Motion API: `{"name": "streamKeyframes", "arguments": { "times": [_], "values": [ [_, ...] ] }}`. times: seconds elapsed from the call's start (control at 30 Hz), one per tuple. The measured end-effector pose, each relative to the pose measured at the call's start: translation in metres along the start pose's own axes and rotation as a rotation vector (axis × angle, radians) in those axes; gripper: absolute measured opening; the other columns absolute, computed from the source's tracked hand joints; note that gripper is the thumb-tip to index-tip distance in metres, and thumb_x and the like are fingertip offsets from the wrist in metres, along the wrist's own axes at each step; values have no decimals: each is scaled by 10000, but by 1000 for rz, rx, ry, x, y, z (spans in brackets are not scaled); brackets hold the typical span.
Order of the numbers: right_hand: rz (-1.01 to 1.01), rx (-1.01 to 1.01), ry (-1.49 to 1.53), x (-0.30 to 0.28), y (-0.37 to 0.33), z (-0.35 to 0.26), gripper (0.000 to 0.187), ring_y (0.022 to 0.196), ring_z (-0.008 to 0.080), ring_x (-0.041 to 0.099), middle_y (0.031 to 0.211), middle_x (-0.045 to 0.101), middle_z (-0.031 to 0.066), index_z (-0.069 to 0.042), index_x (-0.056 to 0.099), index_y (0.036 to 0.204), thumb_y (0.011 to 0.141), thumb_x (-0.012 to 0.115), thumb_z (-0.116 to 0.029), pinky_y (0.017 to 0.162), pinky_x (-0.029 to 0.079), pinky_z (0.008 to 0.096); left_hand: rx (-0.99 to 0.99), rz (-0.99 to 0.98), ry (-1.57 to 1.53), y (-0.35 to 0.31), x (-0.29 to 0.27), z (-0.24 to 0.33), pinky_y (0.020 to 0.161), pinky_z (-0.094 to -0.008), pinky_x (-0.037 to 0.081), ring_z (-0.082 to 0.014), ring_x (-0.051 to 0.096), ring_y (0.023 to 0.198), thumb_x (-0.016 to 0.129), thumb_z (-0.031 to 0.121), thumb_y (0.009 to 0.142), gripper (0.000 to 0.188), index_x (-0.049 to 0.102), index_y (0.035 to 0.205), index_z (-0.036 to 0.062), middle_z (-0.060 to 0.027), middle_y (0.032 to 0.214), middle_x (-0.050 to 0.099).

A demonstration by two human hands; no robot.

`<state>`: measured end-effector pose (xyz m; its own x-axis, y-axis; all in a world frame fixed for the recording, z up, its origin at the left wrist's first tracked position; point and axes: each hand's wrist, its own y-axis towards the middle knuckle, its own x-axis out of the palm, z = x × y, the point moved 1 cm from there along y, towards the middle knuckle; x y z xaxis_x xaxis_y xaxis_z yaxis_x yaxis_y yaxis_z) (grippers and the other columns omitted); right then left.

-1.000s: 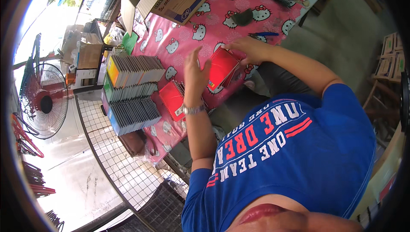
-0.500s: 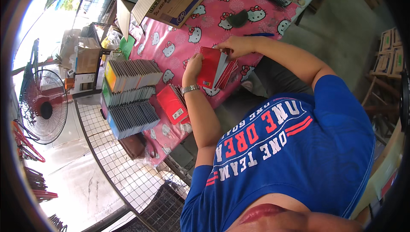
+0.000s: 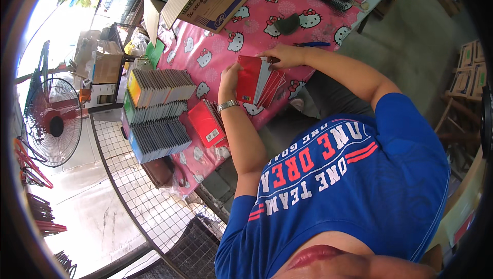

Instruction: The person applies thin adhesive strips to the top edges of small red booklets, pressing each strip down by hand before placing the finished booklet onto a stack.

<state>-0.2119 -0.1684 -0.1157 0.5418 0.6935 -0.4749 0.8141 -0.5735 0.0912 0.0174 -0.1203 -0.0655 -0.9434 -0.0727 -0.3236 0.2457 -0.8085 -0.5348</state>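
1. While our left hand [image 3: 229,80] gripped the left side of the red, flat, rectangular paper notebooks [image 3: 248,80], our right hand [image 3: 286,55] had its fingers at their top right corner. We could not tell if those fingers pinched or only touched.
2. The notebooks were between our two hands, over the shiny pink plastic tablecloth [image 3: 255,36]. On the right, their white and red edges spread like a fan.
3. We thought the step in hand was spreading those edges apart.
4. The next move, we judged, called for a firm left hand and gentle right fingers, parting one bit at a time. The fan could slip crooked.
5. Another red, wire-bound paper notebook [image 3: 202,119] lay near our left wrist.
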Motion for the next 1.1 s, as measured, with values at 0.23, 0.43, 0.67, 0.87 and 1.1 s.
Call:
{"name": "streamKeyframes", "arguments": {
  "times": [0.23,0.43,0.67,0.87,1.1],
  "values": [
    [64,85,97,15,-2,11,669,967,218,670,1091,665,127,-86,475,1419,801,730,-83,857,529,342,120,79,-35,-15,-8,-4,839,-313,437,-175,567,917,624,205,799,287,705,993,10,-62,948,658],
    [65,160,253,27,-8,14,607,942,170,665,1108,660,107,-26,532,1354,786,739,-76,805,549,321,138,68,-22,-11,-17,-7,868,-320,428,-171,558,966,646,205,801,318,700,1046,10,-70,1027,660],
    [134,295,294,29,-5,-1,385,780,146,673,900,691,86,4,640,1171,825,722,-143,712,548,301,183,-30,-60,-9,-20,-16,850,-329,455,-168,575,927,627,192,834,301,661,1076,15,-58,968,647],
    [349,135,-103,42,-8,14,268,724,232,676,764,689,119,-28,694,887,830,734,-287,661,508,357,98,-163,-105,-19,-13,-4,712,-297,523,-149,618,805,583,150,879,194,601,1033,33,-45,922,642],
    [267,95,115,47,-18,1,384,870,323,664,928,694,179,-48,684,978,795,741,-380,757,497,409,77,-21,-520,-36,-38,-10,643,-342,548,-191,638,790,667,71,826,355,530,1153,65,-55,909,624]
  ]
}}
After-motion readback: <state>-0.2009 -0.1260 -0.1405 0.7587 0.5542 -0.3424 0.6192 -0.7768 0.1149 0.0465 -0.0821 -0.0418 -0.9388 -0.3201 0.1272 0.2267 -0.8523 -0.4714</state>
